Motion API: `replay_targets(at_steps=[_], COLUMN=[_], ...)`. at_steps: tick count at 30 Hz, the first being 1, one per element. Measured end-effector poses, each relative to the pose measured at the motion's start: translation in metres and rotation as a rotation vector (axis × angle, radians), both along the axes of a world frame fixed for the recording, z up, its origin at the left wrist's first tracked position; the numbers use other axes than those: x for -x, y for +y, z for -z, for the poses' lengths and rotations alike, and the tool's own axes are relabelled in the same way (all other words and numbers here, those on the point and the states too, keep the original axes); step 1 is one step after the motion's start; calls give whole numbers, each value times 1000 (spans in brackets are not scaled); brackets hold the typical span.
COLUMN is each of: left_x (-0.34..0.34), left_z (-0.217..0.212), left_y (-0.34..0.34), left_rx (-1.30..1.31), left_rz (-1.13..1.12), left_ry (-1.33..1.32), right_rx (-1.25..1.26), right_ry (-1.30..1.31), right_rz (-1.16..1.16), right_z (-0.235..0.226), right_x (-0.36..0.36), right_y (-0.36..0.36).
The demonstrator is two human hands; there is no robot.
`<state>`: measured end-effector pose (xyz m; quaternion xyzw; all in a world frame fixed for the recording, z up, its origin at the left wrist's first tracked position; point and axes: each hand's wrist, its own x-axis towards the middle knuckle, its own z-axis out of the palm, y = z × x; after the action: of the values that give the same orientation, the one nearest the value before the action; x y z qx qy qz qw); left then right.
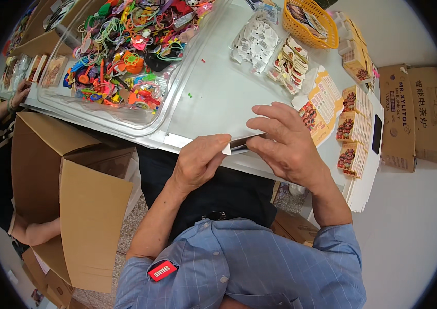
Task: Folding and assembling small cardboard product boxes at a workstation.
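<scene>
My left hand (198, 159) is closed, thumb and fingers pinching one end of a thin card piece (239, 146) near the table's front edge. A small white flap sticks out by my left thumb. The thumb and forefinger of my right hand (293, 149) grip the other end, while its other fingers are raised and spread. The card is seen almost edge-on, so its faces are hidden. Right of my right hand lie flat orange-and-white printed cartons (323, 108), nearest to its fingers.
A clear plastic tub (162, 121) of colourful small toys stands at left. Behind are bags of small packets (257, 44) and a yellow basket (286, 23). Stacked small boxes (350, 131) and a phone (377, 134) line the right. An open cardboard box (92, 221) stands beside another person's arm (41, 232).
</scene>
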<state>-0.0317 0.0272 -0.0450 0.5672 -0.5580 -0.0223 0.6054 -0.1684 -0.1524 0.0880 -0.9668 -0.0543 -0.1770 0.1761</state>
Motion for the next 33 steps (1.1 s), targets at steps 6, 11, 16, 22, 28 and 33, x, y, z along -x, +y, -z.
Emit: replay_targets(at_steps=[6,11,16,22,28,33], left_x=[-2,-3,-2,-5,-6,-5], left_z=[-5,-8,-5,0,1,2], left_y=[1,0,2,1,0,0], left_rx=[-58,-62,-80,-50,-38,-49], left_rz=[19,13,30,59,65,55], left_ry=[17,37,71,39,40,37], right_rx=[-79,-209,-201,-198,-274,-293], right_ry=[115,114,112,116,199,200], right_rz=[32,77,46,-27,-17,-19], right_z=[-10,-14,-11,-4,-4,-5], right_x=[-4,-8,-3,1,2,1], right_y=[1,-4,-10,-10,-13,-16])
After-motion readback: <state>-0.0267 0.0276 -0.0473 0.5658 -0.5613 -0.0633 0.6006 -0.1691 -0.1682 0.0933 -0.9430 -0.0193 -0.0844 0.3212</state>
